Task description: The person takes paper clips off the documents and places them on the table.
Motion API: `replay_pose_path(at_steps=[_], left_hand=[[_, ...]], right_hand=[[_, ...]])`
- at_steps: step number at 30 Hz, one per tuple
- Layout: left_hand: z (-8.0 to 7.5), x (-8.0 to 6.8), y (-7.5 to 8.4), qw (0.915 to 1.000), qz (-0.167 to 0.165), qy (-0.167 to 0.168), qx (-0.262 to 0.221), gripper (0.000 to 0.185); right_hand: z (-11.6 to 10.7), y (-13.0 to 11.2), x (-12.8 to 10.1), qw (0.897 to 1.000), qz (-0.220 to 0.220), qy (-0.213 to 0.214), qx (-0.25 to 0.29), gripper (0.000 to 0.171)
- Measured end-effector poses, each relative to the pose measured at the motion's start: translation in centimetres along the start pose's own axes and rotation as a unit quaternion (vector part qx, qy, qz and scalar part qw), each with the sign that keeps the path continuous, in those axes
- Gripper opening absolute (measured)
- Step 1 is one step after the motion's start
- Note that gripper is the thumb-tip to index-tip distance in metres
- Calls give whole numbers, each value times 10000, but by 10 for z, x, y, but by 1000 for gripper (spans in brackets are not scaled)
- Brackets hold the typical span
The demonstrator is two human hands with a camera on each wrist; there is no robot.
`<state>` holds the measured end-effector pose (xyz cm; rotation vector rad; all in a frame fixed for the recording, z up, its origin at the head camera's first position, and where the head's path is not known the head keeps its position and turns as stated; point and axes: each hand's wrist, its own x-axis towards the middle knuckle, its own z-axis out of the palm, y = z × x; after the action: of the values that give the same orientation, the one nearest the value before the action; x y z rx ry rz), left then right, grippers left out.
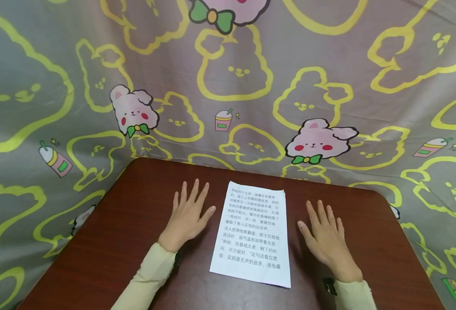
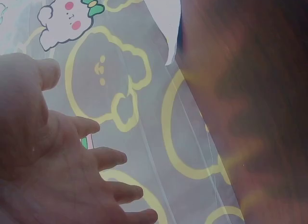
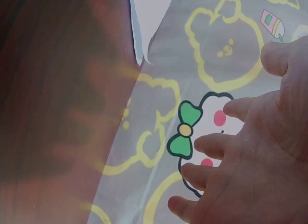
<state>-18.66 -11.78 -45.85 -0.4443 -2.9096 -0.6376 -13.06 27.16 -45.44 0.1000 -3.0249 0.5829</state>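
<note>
A white sheet of paper (image 1: 254, 234) printed with lines of text lies flat in the middle of a dark red-brown table (image 1: 115, 241). My left hand (image 1: 188, 215) rests palm down on the table just left of the sheet, fingers straight and spread, holding nothing. My right hand (image 1: 324, 237) lies flat the same way just right of the sheet. Neither hand touches the paper. In the left wrist view the left hand (image 2: 62, 166) shows with spread fingers, a paper corner (image 2: 166, 12) above. The right wrist view shows the right hand (image 3: 250, 156) and the paper's corner (image 3: 147, 17).
A grey cloth backdrop (image 1: 235, 77) with yellow bunny outlines and pink bunnies hangs behind and around the table. The table's rounded far corners (image 1: 142, 161) meet the cloth. Pale yellow sleeves (image 1: 150, 280) cover both forearms, each with a dark wrist strap.
</note>
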Motion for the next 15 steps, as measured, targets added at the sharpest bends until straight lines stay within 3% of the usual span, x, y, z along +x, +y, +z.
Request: replay_pose_path(at_steps=[15], left_hand=[[4,-1,3,9998,10,-179,-70,76]], right_hand=[[7,-9,2,9997,-129,-109,-195,73]])
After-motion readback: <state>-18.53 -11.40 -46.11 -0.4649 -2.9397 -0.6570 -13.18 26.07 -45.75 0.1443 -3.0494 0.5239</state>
